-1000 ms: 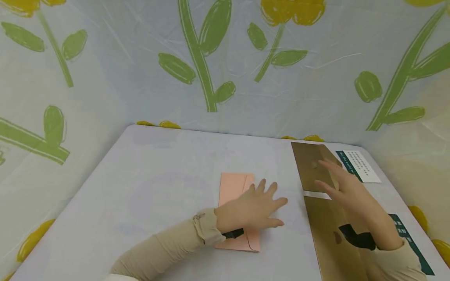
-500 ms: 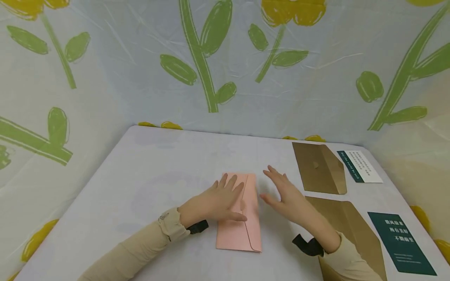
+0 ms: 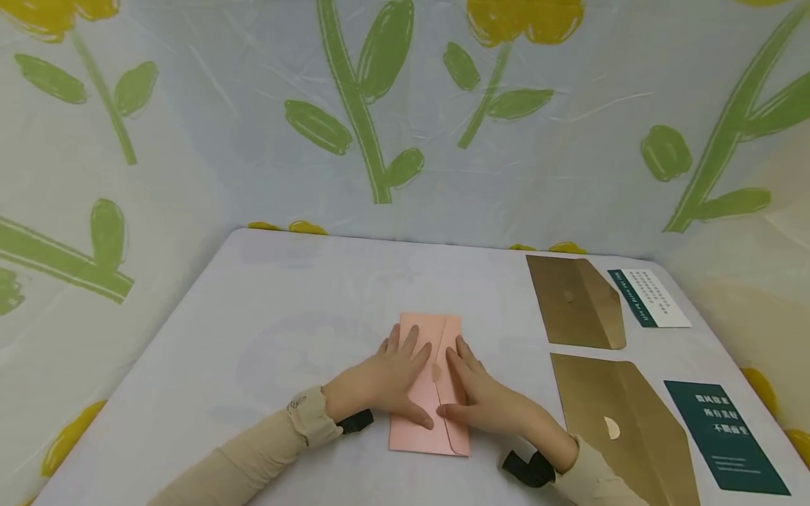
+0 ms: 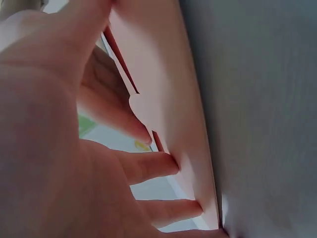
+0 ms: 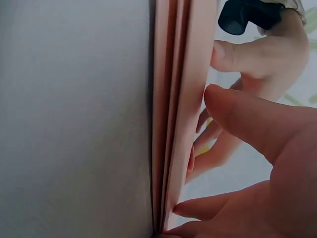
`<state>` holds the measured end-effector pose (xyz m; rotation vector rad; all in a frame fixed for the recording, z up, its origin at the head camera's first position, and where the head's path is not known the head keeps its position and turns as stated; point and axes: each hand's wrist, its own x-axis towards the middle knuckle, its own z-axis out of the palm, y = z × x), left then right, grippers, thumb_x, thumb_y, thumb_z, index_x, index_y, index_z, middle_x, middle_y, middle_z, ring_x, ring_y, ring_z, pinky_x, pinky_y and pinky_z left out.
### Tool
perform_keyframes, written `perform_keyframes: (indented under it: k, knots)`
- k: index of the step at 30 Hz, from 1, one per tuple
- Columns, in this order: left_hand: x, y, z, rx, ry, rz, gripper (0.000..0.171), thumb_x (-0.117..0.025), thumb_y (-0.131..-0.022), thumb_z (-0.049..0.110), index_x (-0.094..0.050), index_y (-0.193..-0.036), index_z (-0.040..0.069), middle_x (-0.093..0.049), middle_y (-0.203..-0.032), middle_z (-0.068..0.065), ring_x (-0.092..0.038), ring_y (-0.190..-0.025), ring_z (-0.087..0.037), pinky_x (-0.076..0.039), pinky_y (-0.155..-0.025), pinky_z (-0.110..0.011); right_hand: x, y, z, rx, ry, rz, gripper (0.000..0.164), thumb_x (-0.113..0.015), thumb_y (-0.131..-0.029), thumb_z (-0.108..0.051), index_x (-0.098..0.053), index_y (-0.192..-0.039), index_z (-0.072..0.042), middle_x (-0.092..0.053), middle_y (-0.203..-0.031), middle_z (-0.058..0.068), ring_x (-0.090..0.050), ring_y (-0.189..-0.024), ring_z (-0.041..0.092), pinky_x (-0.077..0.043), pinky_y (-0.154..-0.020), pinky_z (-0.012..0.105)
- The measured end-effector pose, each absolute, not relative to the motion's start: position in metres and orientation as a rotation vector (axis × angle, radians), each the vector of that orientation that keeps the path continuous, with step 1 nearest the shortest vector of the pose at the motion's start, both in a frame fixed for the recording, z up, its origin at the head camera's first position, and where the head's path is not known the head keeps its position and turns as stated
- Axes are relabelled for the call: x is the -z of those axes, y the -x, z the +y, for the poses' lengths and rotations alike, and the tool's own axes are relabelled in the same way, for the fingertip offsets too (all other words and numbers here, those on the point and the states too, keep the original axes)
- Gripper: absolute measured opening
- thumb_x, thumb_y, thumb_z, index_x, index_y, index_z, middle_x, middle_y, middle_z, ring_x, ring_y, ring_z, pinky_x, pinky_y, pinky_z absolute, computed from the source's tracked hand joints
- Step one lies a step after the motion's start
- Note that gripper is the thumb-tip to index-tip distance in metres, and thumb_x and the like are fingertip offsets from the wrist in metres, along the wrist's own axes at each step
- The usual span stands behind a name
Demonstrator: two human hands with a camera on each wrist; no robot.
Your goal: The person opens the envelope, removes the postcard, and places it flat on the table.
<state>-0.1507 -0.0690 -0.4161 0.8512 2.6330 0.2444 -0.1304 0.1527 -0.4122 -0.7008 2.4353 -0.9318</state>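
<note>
A pink envelope [image 3: 420,441] lies flat on the table with its long flap folded over on the right side. Across its left half my left hand [image 3: 380,379] rests with spread fingers, the fingertips touching the paper. My right hand [image 3: 490,400] touches the flap with thumb and fingertips, its fingers mostly straight. A small rounded tab [image 3: 436,372] on the flap's edge shows between the hands. Seen from the left wrist, a dark red gap shows beside the envelope flap [image 4: 158,64]. The right wrist view shows layered paper along the envelope's edge [image 5: 195,54].
On the right lie two brown envelopes, a smaller one [image 3: 563,316] at the back and a larger one [image 3: 633,422] in front. Beside them are a white and green card [image 3: 654,299] and a dark green card [image 3: 724,439]. Flower-patterned cloth [image 3: 253,126] surrounds the table.
My right hand has come left from over the brown envelopes onto the pink flap. My left hand has moved left, back over the pink envelope, and now rests on it.
</note>
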Motion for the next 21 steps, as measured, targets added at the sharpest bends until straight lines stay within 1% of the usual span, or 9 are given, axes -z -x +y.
perform_keyframes:
  k: [3,7,13,17,21]
  knots:
    - [0.417,0.151,-0.066,-0.174,-0.856,2.659,0.121,-0.067,-0.072,0.078,-0.022,-0.158,0.006,-0.007,-0.162,-0.026,-0.005,-0.144,-0.055,-0.026,-0.114,-0.055,0.412,0.131,0.154,0.913,0.719,2.419,0.097,-0.067,-0.093,-0.041,-0.010,-0.155,0.007,0.012,-0.162,0.023,0.006,-0.148,0.043,-0.013,-0.113,0.064]
    - [0.418,0.152,-0.064,-0.147,-0.850,2.683,0.122,-0.068,-0.070,0.079,-0.025,-0.157,0.005,-0.010,-0.162,-0.026,-0.007,-0.144,-0.055,-0.028,-0.113,-0.055,0.412,0.135,0.158,0.884,0.734,2.396,0.101,-0.069,-0.092,-0.043,-0.008,-0.156,0.006,0.013,-0.162,0.022,0.010,-0.149,0.040,-0.009,-0.114,0.063]
    - [0.416,0.153,-0.063,-0.158,-0.820,2.679,0.123,-0.071,-0.068,0.077,-0.025,-0.157,0.004,-0.009,-0.161,-0.027,-0.007,-0.144,-0.056,-0.027,-0.113,-0.056,0.413,0.140,0.161,0.896,0.698,2.351,0.101,-0.068,-0.092,-0.046,-0.007,-0.158,0.000,0.013,-0.164,0.016,0.011,-0.150,0.033,-0.011,-0.116,0.059]
    - [0.416,0.153,-0.063,-0.152,-0.822,2.683,0.123,-0.072,-0.068,0.077,-0.026,-0.156,0.005,-0.010,-0.161,-0.027,-0.007,-0.143,-0.056,-0.027,-0.113,-0.056,0.414,0.139,0.160,0.907,0.688,2.355,0.101,-0.067,-0.092,-0.046,-0.007,-0.158,-0.001,0.014,-0.164,0.015,0.010,-0.150,0.034,-0.011,-0.116,0.060]
    - [0.417,0.152,-0.062,-0.139,-0.830,2.686,0.123,-0.070,-0.068,0.078,-0.026,-0.157,0.005,-0.010,-0.162,-0.026,-0.006,-0.143,-0.056,-0.027,-0.113,-0.055,0.414,0.135,0.159,0.916,0.691,2.380,0.103,-0.069,-0.091,-0.047,-0.007,-0.157,0.002,0.013,-0.164,0.017,0.010,-0.149,0.036,-0.008,-0.115,0.061]
